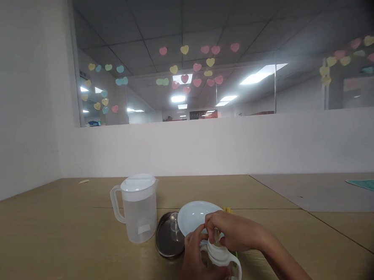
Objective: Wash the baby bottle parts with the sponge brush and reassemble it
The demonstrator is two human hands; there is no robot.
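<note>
A white container (220, 255) with a ridged top and a curved handle stands low in front of me. My left hand (197, 259) wraps round its left side and front, its lower part mostly hidden. From the right, my right hand (233, 231) reaches over the top with its fingers pinched. A small, clear, yellowish bit shows under those fingers, too covered to name. Just behind both hands is a white bowl (195, 216), and beside it to the left lies a shiny metal dish (169, 236).
A clear plastic pitcher (140, 213) with a white lid stands left of the metal dish. Something yellow (228, 210) peeks out behind my right hand. A green cloth (369, 185) lies far right. A white wall (180, 150) with a window closes off the table's back.
</note>
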